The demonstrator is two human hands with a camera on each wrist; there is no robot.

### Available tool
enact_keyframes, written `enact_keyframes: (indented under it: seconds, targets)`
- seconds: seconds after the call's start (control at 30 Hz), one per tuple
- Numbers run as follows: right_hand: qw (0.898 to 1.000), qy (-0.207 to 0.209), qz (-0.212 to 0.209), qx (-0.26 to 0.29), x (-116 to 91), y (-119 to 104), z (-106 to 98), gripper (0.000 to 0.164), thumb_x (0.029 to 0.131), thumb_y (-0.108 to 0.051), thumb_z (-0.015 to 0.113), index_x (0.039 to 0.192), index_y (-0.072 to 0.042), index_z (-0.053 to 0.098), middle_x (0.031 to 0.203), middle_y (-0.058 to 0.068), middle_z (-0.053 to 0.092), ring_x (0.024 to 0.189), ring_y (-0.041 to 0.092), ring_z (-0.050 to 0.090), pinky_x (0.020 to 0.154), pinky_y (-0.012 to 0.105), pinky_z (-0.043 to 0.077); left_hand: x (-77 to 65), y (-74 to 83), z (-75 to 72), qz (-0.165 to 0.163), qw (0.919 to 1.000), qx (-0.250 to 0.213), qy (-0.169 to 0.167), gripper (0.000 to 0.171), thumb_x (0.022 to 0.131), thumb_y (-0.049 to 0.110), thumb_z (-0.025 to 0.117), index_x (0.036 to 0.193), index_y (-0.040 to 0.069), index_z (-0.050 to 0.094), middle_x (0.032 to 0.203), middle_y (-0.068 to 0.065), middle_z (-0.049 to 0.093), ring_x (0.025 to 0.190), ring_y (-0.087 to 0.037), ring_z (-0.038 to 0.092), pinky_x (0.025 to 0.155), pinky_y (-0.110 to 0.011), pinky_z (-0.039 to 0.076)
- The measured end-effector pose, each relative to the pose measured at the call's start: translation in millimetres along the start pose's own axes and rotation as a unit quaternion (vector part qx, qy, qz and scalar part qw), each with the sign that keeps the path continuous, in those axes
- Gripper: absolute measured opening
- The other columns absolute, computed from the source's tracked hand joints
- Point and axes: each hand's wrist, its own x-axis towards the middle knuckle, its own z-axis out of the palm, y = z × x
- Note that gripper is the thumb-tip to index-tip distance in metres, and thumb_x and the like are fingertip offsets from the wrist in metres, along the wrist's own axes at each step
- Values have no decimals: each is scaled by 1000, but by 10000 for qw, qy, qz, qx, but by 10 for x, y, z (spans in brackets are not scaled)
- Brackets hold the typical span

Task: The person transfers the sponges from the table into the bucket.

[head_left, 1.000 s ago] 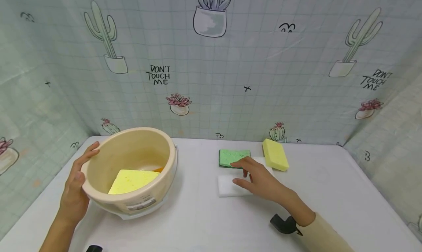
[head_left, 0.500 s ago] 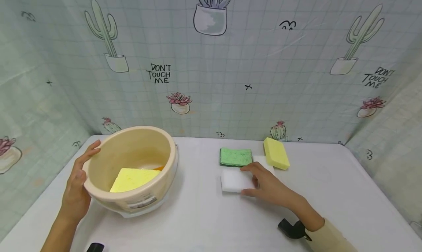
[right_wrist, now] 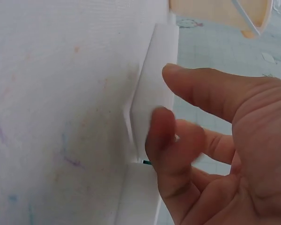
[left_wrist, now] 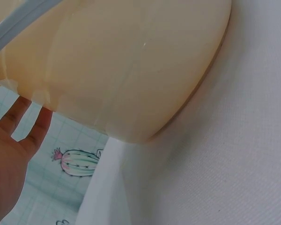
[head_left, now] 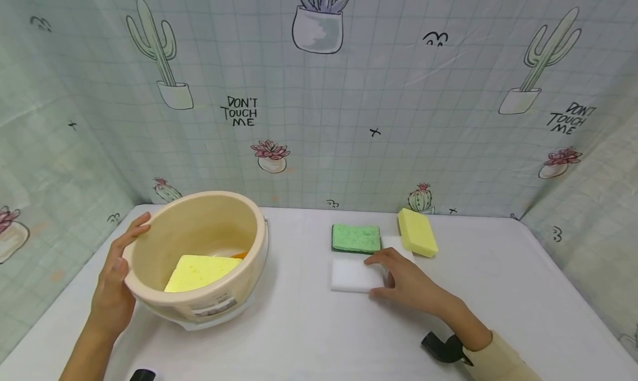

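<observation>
The cream bucket stands on the bench against the left hand, whose fingers are spread along the outer wall and rim; its pale handle hangs down the outside, and a printed label sits on the wall nearest the viewer. Inside, to the right of the left hand's fingers, a yellow sponge lies at a slant, partly hiding an orange item too covered to make out.

The bench is white, with faint coloured smudges near the right hand's fingers in the right wrist view. Beyond both hands' fingers hangs a pale checked curtain, printed with potted cacti and the words "DON'T TOUCH ME"; it also closes in the left and right sides. A black device is at the right wrist, by a beige sleeve.

The right hand has its thumb and forefinger wide apart around the right end of a flat white sponge; I cannot tell how firmly they touch it. That sponge lies low at the bench, its long axis running left to right, its left end pointing from the fingers toward the bucket. Just beyond the forefinger lies a green sponge, also lengthwise left to right. Behind the knuckles a second white block shows in part, and beyond it a yellow block has its long axis pointing away toward the curtain.
</observation>
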Motion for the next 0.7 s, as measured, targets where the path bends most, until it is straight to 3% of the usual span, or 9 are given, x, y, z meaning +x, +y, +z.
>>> enact_keyframes:
  seconds: [0.4,0.7]
  targets:
    - [9996,-6,-250,142,-24,-5,-3,52,79,-11,78,125,-9,55,105,4,50,72,5,52,66,23,48,13,4,0,56,10000,-17,-21,49,101,20,29,143,-4,32,155,-13,15,142,-24,10,110,-22,16]
    - [9990,249,-53,363,5,-29,31,53,78,-11,80,127,-10,57,108,3,51,78,9,53,66,23,48,8,-1,6,154,9999,-9,-60,49,102,19,27,143,-5,31,155,-14,15,142,-24,9,111,-22,16]
